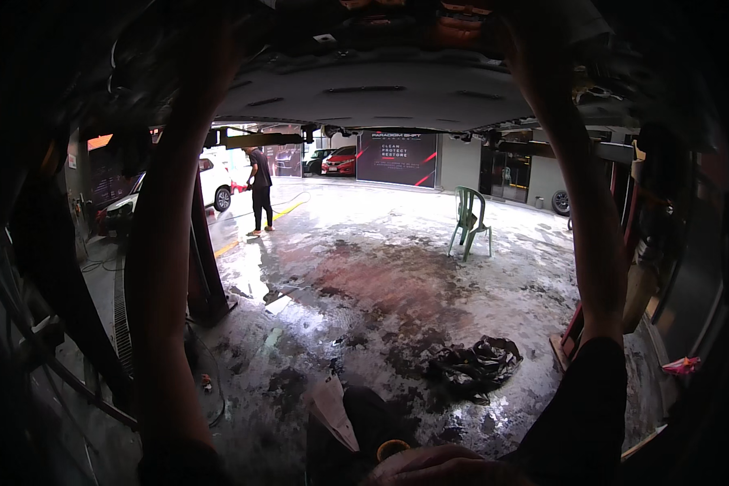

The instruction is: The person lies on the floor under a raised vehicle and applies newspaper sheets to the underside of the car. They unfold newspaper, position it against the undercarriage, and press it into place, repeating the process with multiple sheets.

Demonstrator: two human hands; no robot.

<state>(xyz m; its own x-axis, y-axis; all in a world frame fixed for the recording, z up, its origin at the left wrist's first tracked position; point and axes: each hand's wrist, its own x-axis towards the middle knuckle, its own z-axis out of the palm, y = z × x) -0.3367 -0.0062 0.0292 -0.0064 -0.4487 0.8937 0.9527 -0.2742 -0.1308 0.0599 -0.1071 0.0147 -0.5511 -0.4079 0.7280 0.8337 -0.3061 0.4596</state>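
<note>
Both forearms rise from the lower edge of the frame to the dark underside of a raised car (381, 93), a broad grey panel that fills the top of the frame. Left hand (211, 49) at upper left is up against the underbody, lost in shadow; cannot tell whether it is open or gripping. Right hand (517, 32) at upper right likewise reaches into the rusty, darker parts near the top edge; fingers not readable, grip cannot be told. Right arm wears a dark sleeve from the elbow down in the frame. Below, a wet, stained concrete floor (381, 275) spreads through the middle. A crumpled black plastic sheet (474, 366) lies on it at lower centre right. A pale green plastic chair (470, 220) stands alone at centre right, well apart from the sheet. A dark lift post (206, 267) stands at centre left, just beside the left forearm. Further back at upper left, a person in dark clothes (259, 190) stands near a white car (206, 185); a red car (340, 162) sits behind at upper centre, beside a dark wall banner (397, 158). At bottom centre, a pale folded paper-like piece (332, 409) and a small yellow-rimmed round object (393, 448) lie close to the person's body.
</note>
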